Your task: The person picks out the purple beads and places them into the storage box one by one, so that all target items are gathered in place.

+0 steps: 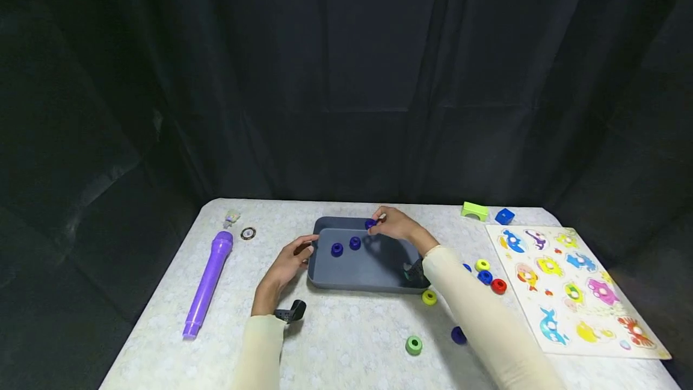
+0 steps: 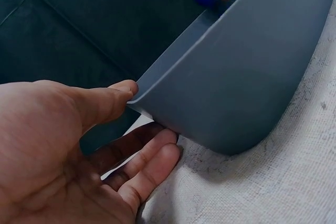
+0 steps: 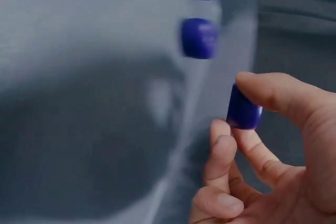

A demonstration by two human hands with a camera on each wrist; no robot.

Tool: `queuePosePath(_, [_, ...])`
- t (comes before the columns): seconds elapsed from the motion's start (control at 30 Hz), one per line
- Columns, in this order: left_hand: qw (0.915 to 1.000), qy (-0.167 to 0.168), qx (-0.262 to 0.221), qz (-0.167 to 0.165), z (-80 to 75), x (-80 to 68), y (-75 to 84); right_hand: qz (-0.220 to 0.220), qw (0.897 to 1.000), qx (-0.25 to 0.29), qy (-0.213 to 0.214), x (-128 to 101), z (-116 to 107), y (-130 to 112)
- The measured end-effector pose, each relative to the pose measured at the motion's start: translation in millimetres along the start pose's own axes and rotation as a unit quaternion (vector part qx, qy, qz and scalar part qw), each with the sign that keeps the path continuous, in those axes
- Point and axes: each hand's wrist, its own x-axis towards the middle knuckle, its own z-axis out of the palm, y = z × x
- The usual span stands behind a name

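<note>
Mid-sort: our right hand pinches a blue ring over the grey tray, left hand bracing its corner with relaxed fingers; next, likely release beside the two inside.

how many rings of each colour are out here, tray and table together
blue rings: 6 (2 in the tray, 1 pinched by the right hand, 3 on the table, one of them half hidden by the sleeve)
yellow rings: 2
red ring: 1
green ring: 1
total: 10
</note>
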Motion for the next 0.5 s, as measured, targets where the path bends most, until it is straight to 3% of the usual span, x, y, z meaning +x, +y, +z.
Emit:
queuePosePath(0.2, [1.0,0.002,0.004,-0.001,5.3,-5.1,-4.3,0.024,0.997,-0.07,-0.003,4.3,21.0,19.3])
queuePosePath(0.5, [1.0,-0.003,-0.008,0.004,1.2,-1.5,-1.1,0.051,0.989,-0.135,0.009,7.3,25.5,13.9])
